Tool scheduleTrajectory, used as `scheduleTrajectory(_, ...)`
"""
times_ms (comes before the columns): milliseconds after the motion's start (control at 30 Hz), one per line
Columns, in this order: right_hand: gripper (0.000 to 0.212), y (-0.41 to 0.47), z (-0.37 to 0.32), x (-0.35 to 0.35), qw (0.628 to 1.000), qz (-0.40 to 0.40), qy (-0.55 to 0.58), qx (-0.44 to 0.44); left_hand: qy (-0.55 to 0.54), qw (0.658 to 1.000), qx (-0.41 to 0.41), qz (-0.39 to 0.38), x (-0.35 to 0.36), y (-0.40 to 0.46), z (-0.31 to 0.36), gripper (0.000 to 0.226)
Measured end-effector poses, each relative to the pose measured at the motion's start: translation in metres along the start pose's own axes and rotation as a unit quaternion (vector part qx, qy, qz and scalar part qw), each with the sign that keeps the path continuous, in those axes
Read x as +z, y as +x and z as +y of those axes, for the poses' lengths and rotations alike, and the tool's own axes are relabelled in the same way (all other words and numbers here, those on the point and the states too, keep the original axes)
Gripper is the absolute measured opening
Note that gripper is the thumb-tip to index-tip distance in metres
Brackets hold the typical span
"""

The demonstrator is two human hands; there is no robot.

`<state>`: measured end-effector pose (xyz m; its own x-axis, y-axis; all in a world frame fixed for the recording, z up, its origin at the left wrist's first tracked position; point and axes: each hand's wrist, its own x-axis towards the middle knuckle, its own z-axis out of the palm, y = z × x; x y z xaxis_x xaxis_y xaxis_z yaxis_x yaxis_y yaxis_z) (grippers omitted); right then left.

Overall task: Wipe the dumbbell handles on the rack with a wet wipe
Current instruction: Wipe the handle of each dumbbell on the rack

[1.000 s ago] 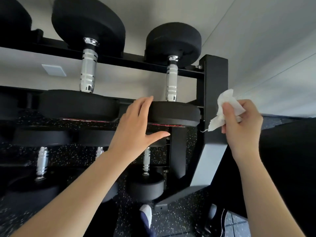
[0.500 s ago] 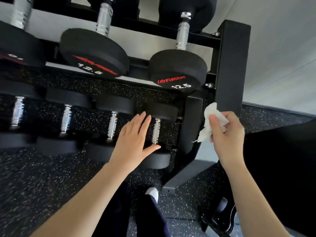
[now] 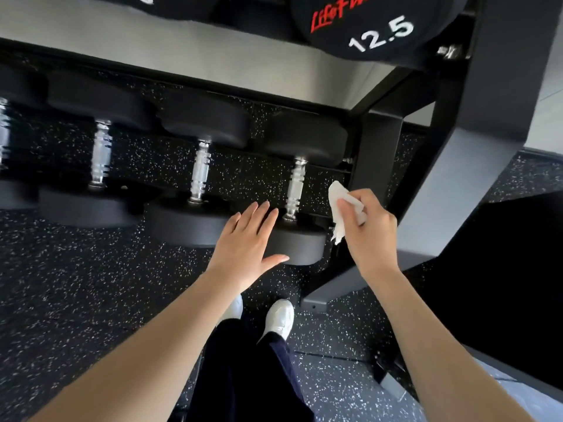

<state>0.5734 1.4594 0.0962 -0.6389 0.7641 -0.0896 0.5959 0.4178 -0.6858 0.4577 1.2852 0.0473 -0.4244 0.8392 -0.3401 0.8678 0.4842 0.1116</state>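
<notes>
Reading "12.5" (red logo cut off), a dumbbell (image 3: 365,25) is seen nearer now; wipe (image 3: 341,208) pinched by right hand (image 3: 365,233), left hand (image 3: 246,242) spread.

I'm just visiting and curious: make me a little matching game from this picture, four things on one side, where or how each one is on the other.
Things:
1. crumpled white wet wipe
2. left hand
3. white sneaker
4. black dumbbell head marked 12.5

States:
A. on the speckled floor
B. on the upper shelf
C. pinched in the right hand
D. fingers straight, on a lower dumbbell's head

Pairs: 1-C, 2-D, 3-A, 4-B
</notes>
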Motion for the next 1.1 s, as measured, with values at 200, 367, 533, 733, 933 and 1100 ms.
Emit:
scheduleTrajectory(200,0.01,0.032,0.027,0.058,0.998,0.007,-0.044,-0.054,-0.038,0.999,0.014,0.011,0.056,0.023,-0.007,0.085)
scheduleTrajectory(367,0.011,0.061,0.046,0.1,0.994,0.021,-0.071,-0.078,-0.081,0.995,0.033,0.036,0.084,0.027,-0.015,0.085)
scheduleTrajectory(533,0.015,0.09,0.044,0.132,0.992,0.082,-0.071,-0.059,-0.106,0.992,0.039,0.056,0.092,0.029,-0.017,0.084)
scheduleTrajectory(733,0.013,0.101,0.036,0.164,0.983,0.177,0.038,0.036,-0.124,0.989,0.035,0.073,0.098,0.03,-0.017,0.082)
scheduleTrajectory(933,0.01,0.109,0.037,0.168,0.977,0.183,0.073,0.086,-0.138,0.987,0.034,0.08,0.099,0.031,-0.017,0.081)
scheduleTrajectory(1100,0.01,0.116,0.044,0.154,0.991,0.069,0.06,0.099,-0.139,0.986,0.04,0.079,0.098,0.033,-0.019,0.082)
